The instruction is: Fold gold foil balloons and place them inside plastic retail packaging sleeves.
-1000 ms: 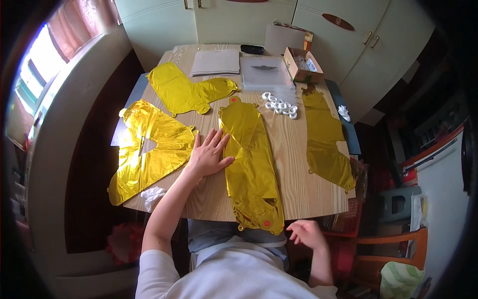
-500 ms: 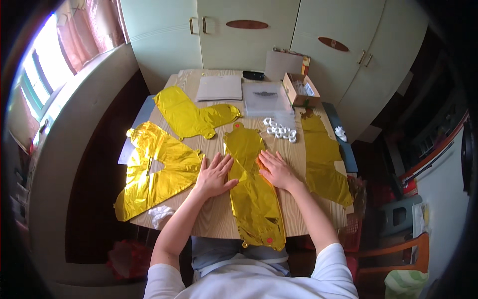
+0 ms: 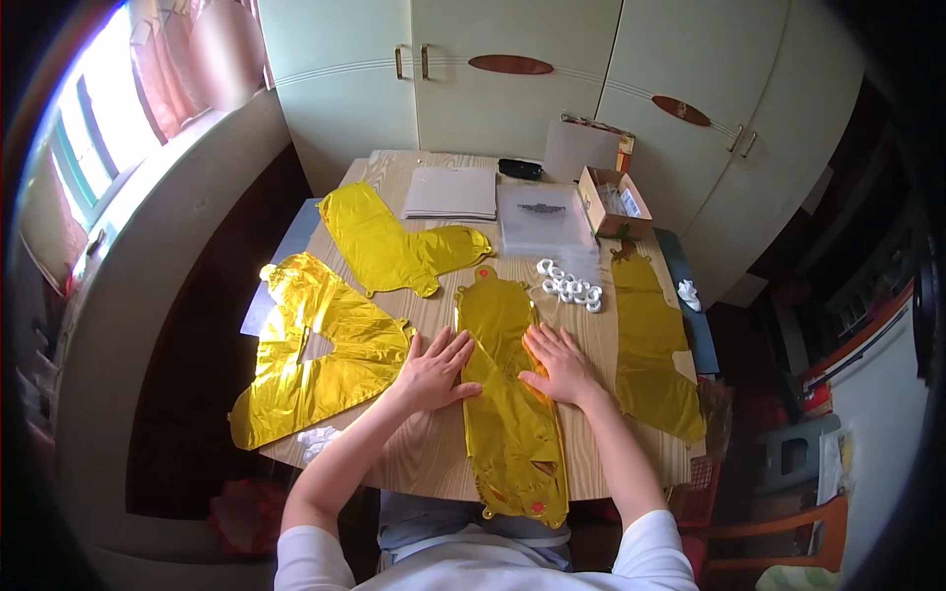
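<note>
A long flat gold foil balloon (image 3: 501,379), uninflated, lies lengthwise in front of me, its near end hanging over the table edge. My left hand (image 3: 434,372) rests at its left edge, fingers spread. At the right edge lies my right hand (image 3: 562,366), flat with the fingers stretched out. To the left is a second flat foil balloon (image 3: 360,369), angled and with a hole in its middle. Beyond it sits an L-shaped one (image 3: 379,251). A further gold foil balloon (image 3: 655,350) lies along the right side of the table.
White ribbon rolls (image 3: 572,288) lie behind the middle balloon. Farther back are clear plastic bags (image 3: 547,222), a stack of grey card (image 3: 448,192), a black case (image 3: 520,168) and a small open cardboard box (image 3: 613,202). Crumpled white tissue (image 3: 317,443) lies at the near left edge.
The whole view has shifted slightly, so the table sits lower and more to the right. Both hands stay spread at the middle balloon's edges.
</note>
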{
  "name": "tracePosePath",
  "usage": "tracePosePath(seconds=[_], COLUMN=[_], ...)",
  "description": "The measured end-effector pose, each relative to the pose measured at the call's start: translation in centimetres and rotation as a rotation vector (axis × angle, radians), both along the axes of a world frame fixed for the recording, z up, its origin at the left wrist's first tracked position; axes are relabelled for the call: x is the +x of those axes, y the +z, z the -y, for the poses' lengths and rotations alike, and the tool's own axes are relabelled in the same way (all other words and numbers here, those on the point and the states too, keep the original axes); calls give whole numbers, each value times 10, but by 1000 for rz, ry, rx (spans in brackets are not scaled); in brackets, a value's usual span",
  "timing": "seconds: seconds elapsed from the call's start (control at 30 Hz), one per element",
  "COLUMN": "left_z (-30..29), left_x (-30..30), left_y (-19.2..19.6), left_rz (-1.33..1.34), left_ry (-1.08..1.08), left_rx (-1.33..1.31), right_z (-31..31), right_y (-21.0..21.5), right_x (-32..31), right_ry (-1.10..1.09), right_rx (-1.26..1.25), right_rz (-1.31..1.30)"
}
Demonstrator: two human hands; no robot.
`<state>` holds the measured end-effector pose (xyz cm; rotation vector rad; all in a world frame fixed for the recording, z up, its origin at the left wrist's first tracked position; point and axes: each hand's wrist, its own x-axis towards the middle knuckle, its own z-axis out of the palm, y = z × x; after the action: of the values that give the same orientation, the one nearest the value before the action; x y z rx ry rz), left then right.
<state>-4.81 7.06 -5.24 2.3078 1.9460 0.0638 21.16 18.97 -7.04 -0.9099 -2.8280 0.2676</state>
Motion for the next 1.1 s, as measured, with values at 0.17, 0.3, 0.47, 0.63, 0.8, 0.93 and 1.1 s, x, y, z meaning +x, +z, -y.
tracePosePath(seconds=[0.17, 0.3, 0.47, 0.63, 0.8, 0.93, 1.1], left_z=[-73, -178, -293, -362, -394, -402, -405], left_x=[-31, -65, -95, -78, -47, -39, -45], left_y=[30, 46, 37, 29, 28, 38, 35], left_rz=[-19, 9, 105, 88, 161, 67, 11], left_ry=[-4, 61, 190, 359, 654, 625, 568], left_rx=[-18, 77, 165, 122, 91, -24, -49], right_z=[0, -3, -5, -5, -7, -8, -8], right_y=[4, 10, 10, 2, 4, 7, 5], right_x=[0, 6, 2, 5, 4, 4, 4], right_ry=[-14, -23, 6, -9, -12, -5, -7], right_rx=[-72, -125, -86, -35, -52, -67, -58], right_rz=[-73, -143, -167, -252, -273, -317, -304])
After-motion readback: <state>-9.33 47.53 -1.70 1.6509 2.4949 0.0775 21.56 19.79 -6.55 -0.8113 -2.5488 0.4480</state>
